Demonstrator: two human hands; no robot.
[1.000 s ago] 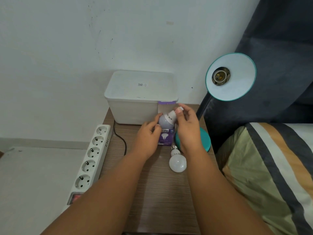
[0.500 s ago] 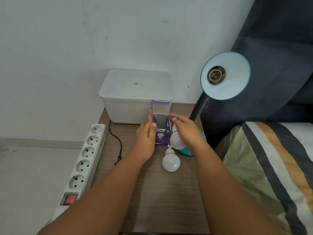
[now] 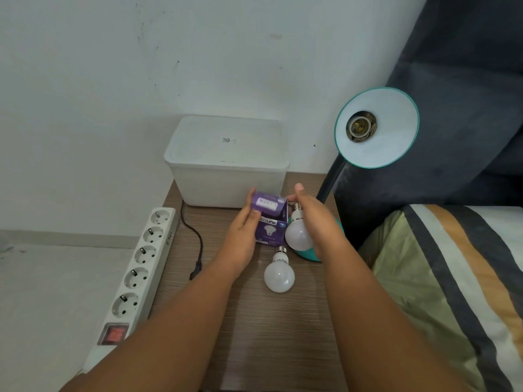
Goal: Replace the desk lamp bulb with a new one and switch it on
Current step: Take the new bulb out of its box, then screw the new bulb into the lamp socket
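Note:
A purple bulb box [image 3: 271, 228] stands on the wooden table [image 3: 277, 335], its top flap folded down. My left hand [image 3: 244, 232] holds the box's left side, thumb on the flap. My right hand [image 3: 317, 222] cups a white bulb [image 3: 297, 233] right of the box, screw base pointing up, and its forefinger touches the flap. A second white bulb [image 3: 279, 274] lies loose on the table in front. The teal lamp shade [image 3: 376, 142] faces me with an empty socket [image 3: 362, 126]. The lamp's teal base [image 3: 307, 254] is mostly hidden under my right hand.
A white lidded plastic container [image 3: 226, 162] stands at the back against the wall. A white power strip [image 3: 138, 273] with a red switch runs along the table's left edge, a black cable [image 3: 195, 236] beside it. A striped pillow [image 3: 452, 292] and dark headboard lie on the right.
The bulb came out of the box in my right hand and went down to the right of it. The box's upright flap has been folded shut by both hands.

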